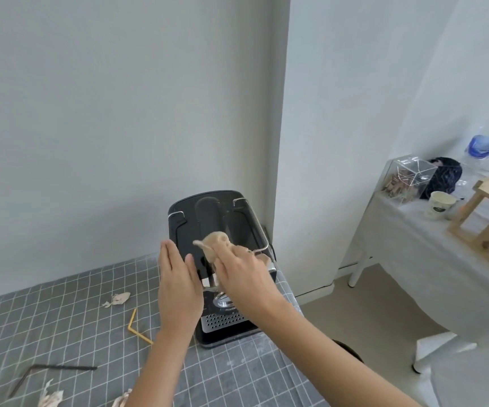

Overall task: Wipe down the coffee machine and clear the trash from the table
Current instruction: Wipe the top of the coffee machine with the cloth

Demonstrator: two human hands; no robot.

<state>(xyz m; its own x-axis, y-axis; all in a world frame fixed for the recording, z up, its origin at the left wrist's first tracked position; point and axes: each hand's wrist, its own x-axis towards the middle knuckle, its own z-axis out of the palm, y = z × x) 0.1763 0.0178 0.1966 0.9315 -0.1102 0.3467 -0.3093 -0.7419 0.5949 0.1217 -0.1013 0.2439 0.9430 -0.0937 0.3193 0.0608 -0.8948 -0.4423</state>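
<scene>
Hands (239, 270) press cloth (217, 245) on coffee machine (208, 218).

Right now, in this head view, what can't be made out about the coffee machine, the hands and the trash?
- Coffee machine front: mostly covered by the left hand and right hand.
- Rag: blurred; whether it touches the machine's top is unclear.
- Crumpled paper and another scrap: cut off by the bottom edge.
- Paper cup label: too small to read.
</scene>
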